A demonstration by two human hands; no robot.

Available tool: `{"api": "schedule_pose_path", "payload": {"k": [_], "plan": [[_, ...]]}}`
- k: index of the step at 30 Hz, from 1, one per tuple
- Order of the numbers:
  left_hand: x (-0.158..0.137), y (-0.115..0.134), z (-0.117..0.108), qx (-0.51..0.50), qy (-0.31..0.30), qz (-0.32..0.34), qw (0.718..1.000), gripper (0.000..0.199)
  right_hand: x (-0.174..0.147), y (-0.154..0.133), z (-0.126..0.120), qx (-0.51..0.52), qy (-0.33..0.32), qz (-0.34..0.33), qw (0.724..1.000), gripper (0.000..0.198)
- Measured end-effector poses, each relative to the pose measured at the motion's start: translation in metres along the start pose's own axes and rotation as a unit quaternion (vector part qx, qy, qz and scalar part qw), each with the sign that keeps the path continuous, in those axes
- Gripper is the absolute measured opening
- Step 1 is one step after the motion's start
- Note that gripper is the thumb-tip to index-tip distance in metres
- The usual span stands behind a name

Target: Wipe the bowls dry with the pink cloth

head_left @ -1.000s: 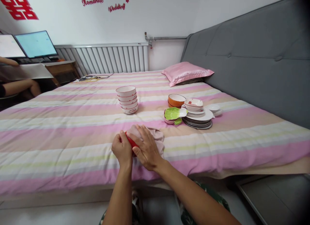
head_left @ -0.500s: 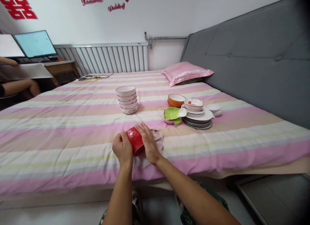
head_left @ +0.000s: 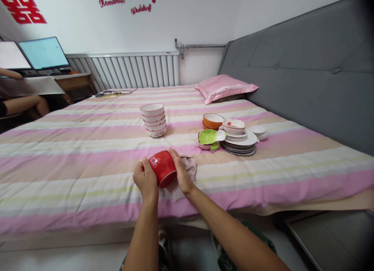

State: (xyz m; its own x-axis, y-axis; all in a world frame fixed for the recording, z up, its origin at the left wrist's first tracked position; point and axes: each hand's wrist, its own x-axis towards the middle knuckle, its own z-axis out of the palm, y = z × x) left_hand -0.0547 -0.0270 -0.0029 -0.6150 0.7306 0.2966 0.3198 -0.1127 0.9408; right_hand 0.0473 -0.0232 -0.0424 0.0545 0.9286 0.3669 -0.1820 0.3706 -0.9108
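Observation:
A red bowl (head_left: pixel 162 166) with a pale flower print is tilted on its side between my hands, just above the bed's near edge. My left hand (head_left: pixel 145 178) grips its left side with curled fingers. Along its right side lies my right hand (head_left: pixel 183 175), fingers fairly straight and pressed to the bowl; the thumb is hidden. A pale pink cloth (head_left: pixel 190 166) spreads behind and under my right hand, and I cannot see how much of it touches the bowl. Farther off stands a stack of several white bowls (head_left: pixel 154 121).
On the striped bedspread (head_left: pixel 73 158), right of the cloth, are orange bowls (head_left: pixel 208 124), a green leaf-shaped dish (head_left: pixel 207 136) and stacked plates (head_left: pixel 240 148). A pink pillow (head_left: pixel 224 88) lies near the grey headboard (head_left: pixel 300 64). A person's leg (head_left: pixel 25 105) shows at left.
The red bowl has turned, showing more of its side and its lower end. My right hand has slid from over the bowl to its right side; my left hand has shifted slightly left.

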Motion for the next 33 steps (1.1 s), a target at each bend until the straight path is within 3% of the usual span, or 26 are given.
{"api": "schedule_pose_path", "payload": {"k": [3, 6, 11, 16, 20, 23, 26, 33], "plan": [[0.001, 0.001, -0.003, 0.042, 0.009, 0.022, 0.999, 0.041, 0.000, 0.001, 0.001, 0.010, -0.003, 0.016, 1.000, 0.061], [0.002, 0.005, -0.006, 0.101, 0.025, 0.087, 0.991, 0.034, -0.002, -0.003, 0.001, 0.006, -0.011, 0.024, 1.000, 0.060], [-0.001, 0.011, -0.008, 0.090, 0.011, 0.176, 0.980, 0.031, -0.007, -0.015, 0.001, -0.029, -0.019, 0.020, 0.999, 0.059], [0.000, 0.014, -0.011, 0.133, -0.087, 0.271, 0.949, 0.037, -0.007, -0.018, 0.001, -0.030, -0.016, 0.027, 0.999, 0.058], [0.007, 0.012, -0.023, 0.197, -0.186, 0.351, 0.896, 0.066, -0.006, -0.016, 0.000, -0.018, -0.019, 0.041, 0.999, 0.062], [0.012, 0.009, -0.033, 0.239, -0.224, 0.385, 0.863, 0.084, -0.006, -0.017, -0.001, -0.029, -0.031, 0.039, 0.998, 0.063], [0.012, 0.008, -0.039, 0.276, -0.238, 0.356, 0.860, 0.092, -0.007, -0.020, 0.001, -0.046, -0.045, 0.028, 0.998, 0.061], [-0.008, 0.016, -0.033, 0.274, -0.206, 0.145, 0.928, 0.092, -0.006, -0.022, 0.004, -0.039, -0.048, 0.031, 0.998, 0.060]]}}
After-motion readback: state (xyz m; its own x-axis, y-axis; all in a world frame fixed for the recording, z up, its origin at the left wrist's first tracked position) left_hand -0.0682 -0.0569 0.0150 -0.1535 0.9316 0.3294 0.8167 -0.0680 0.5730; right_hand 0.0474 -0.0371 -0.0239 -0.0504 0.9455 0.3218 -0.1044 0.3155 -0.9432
